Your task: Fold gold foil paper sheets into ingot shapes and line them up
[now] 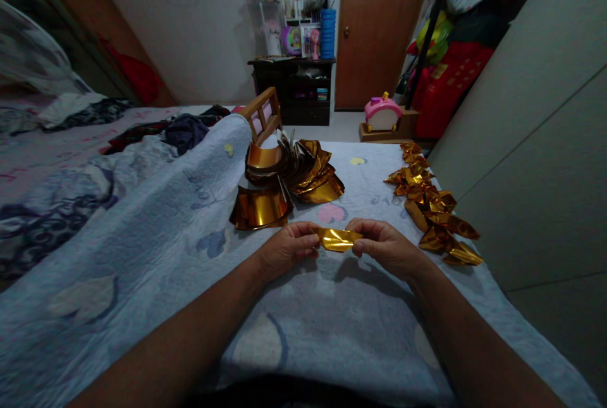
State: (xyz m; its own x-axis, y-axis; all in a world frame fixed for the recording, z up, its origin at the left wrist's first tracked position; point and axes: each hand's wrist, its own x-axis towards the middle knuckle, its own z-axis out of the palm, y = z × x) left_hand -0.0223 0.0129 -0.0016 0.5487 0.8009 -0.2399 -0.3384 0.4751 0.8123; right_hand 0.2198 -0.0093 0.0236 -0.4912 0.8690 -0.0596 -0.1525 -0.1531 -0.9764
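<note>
A shiny gold foil paper piece [337, 240], folded into a short boat-like shape, is stretched between my two hands above the bed. My left hand [294, 245] pinches its left end between thumb and fingers. At the other end my right hand [379, 242] grips it the same way. Beyond my left hand lies a fanned pile of curved gold foil sheets [263, 207]. To the right of my right hand, several folded gold foil pieces [429, 202] run in a row along the bed's edge.
A pale blue patterned cover [199, 307] spreads under everything. Rumpled clothes [184, 133] lie on the left. A wooden bed rail [265, 118] rises behind the sheets. A pink toy [382, 114] stands past the far edge; a grey panel [535, 161] borders the right side.
</note>
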